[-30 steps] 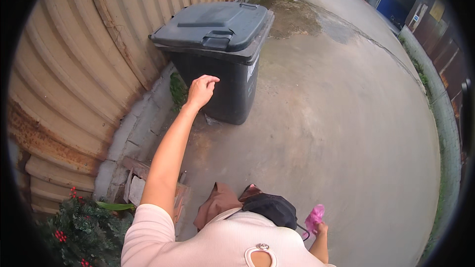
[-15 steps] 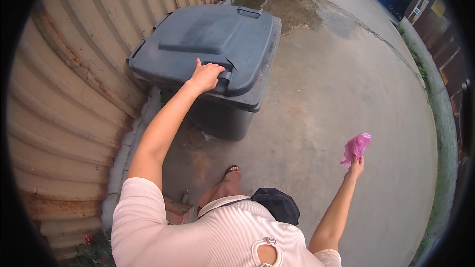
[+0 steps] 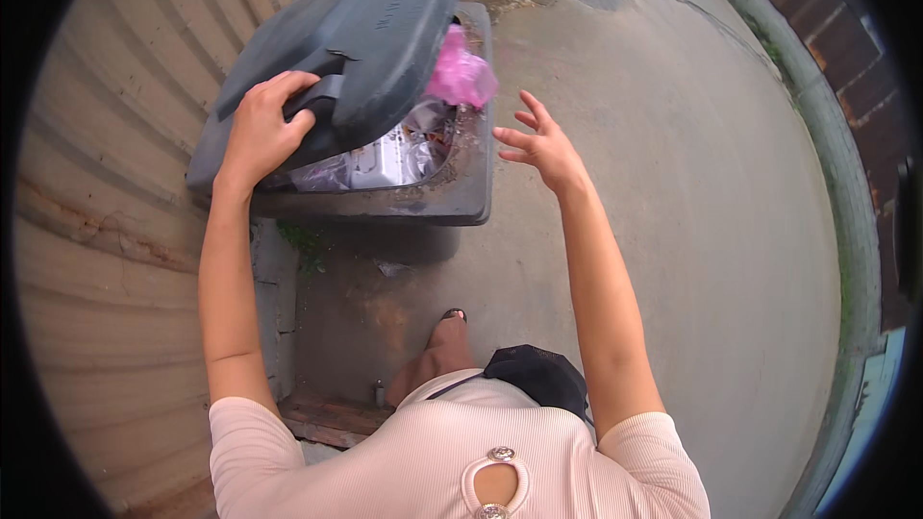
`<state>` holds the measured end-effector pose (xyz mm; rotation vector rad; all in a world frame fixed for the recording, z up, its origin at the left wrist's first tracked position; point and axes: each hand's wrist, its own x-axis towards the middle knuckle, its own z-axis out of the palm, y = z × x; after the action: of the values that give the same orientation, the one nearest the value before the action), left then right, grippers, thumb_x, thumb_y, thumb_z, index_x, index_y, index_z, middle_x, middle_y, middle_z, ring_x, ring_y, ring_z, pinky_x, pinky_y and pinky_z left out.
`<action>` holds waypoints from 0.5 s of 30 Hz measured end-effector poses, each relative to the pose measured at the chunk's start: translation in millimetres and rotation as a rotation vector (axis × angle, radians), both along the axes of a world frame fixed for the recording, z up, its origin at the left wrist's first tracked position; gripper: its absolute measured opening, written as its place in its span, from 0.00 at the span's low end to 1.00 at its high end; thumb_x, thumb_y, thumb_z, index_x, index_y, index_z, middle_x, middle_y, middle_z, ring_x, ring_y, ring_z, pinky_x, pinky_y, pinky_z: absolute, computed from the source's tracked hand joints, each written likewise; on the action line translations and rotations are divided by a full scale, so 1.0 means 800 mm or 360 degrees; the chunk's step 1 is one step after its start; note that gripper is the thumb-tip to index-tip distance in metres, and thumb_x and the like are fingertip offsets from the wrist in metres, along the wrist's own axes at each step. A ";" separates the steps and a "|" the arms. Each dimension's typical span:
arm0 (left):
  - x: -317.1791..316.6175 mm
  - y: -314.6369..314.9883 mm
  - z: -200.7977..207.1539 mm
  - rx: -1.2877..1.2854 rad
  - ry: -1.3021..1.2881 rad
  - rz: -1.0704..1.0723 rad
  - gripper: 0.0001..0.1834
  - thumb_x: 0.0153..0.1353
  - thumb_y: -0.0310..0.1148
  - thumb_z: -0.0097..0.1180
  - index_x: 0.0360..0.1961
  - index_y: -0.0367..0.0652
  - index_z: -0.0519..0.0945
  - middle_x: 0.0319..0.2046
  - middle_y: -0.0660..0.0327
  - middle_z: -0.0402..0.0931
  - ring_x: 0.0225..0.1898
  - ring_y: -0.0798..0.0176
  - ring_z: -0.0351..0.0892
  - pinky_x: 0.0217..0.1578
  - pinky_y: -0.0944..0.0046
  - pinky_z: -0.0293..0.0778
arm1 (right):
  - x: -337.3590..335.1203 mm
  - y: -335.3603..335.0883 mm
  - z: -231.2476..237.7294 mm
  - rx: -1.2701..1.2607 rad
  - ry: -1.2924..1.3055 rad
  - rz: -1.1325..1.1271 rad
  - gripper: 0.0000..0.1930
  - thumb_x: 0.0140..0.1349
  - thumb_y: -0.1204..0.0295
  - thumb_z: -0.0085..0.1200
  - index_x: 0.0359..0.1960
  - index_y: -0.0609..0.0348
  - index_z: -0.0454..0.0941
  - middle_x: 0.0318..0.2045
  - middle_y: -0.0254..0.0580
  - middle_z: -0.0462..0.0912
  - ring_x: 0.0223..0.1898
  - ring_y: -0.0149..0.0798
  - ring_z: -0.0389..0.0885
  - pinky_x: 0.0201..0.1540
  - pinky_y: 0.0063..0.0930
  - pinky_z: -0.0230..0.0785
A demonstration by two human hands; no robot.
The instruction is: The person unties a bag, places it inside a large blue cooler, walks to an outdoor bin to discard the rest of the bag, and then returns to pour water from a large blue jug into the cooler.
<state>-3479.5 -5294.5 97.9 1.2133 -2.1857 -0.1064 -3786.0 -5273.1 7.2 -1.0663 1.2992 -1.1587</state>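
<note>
Here we clamp left hand on lid handle; right hand spread, apart from pink bag near right edge of bin; better we hold lid high.

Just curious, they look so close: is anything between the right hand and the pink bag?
Nothing visible stands between the right hand and the pink bag. The grey lid, held raised by the left hand, is left of the bag.
</note>
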 end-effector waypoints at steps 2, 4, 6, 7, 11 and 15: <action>0.003 0.004 0.000 0.0027 -0.0048 0.0050 0.16 0.39 0.24 0.46 0.34 0.34 0.71 0.32 0.54 0.72 0.37 0.55 0.72 0.40 0.65 0.64 | -0.005 0.012 -0.015 -0.0179 0.0543 -0.0018 0.29 0.45 0.71 0.56 0.52 0.57 0.60 0.49 0.54 0.63 0.41 0.40 0.72 0.37 0.28 0.68; -0.019 0.003 -0.020 0.0064 -0.0206 0.0029 0.16 0.40 0.27 0.46 0.35 0.39 0.72 0.34 0.58 0.72 0.39 0.55 0.70 0.47 0.53 0.57 | -0.048 0.056 -0.035 -0.0071 0.1034 -0.0007 0.22 0.47 0.69 0.53 0.47 0.54 0.66 0.44 0.45 0.69 0.42 0.40 0.72 0.41 0.31 0.67; -0.046 -0.005 -0.056 0.0209 -0.0284 -0.0104 0.17 0.41 0.27 0.46 0.37 0.41 0.71 0.36 0.59 0.72 0.40 0.54 0.69 0.49 0.48 0.54 | -0.107 0.135 -0.069 0.0157 0.1323 -0.0067 0.20 0.48 0.69 0.52 0.45 0.53 0.67 0.42 0.42 0.71 0.42 0.41 0.72 0.42 0.32 0.66; -0.055 -0.004 -0.074 0.0209 -0.0387 -0.0089 0.18 0.41 0.27 0.46 0.38 0.42 0.71 0.37 0.59 0.72 0.41 0.54 0.69 0.50 0.47 0.53 | -0.131 0.182 -0.090 0.0340 0.1587 0.0033 0.18 0.48 0.68 0.51 0.44 0.51 0.68 0.40 0.39 0.73 0.42 0.41 0.71 0.43 0.33 0.65; -0.094 0.018 -0.150 0.0260 -0.0861 0.0117 0.21 0.47 0.29 0.47 0.46 0.47 0.68 0.45 0.62 0.68 0.48 0.55 0.65 0.49 0.36 0.48 | -0.202 0.436 -0.166 0.1022 0.1852 -0.0296 0.16 0.49 0.68 0.50 0.43 0.49 0.69 0.41 0.39 0.73 0.44 0.41 0.70 0.43 0.33 0.65; -0.118 0.042 -0.200 -0.0347 -0.0517 -0.0039 0.33 0.48 0.33 0.53 0.56 0.58 0.55 0.55 0.59 0.54 0.55 0.51 0.54 0.44 0.32 0.51 | -0.190 0.720 -0.200 0.1663 0.1526 -0.0898 0.16 0.50 0.68 0.50 0.43 0.50 0.69 0.40 0.39 0.73 0.44 0.42 0.70 0.43 0.34 0.65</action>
<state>-3573.5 -5260.8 -62.5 1.1425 -2.4128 0.3329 -3937.7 -4697.3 -152.4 -0.4014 2.6469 -0.0913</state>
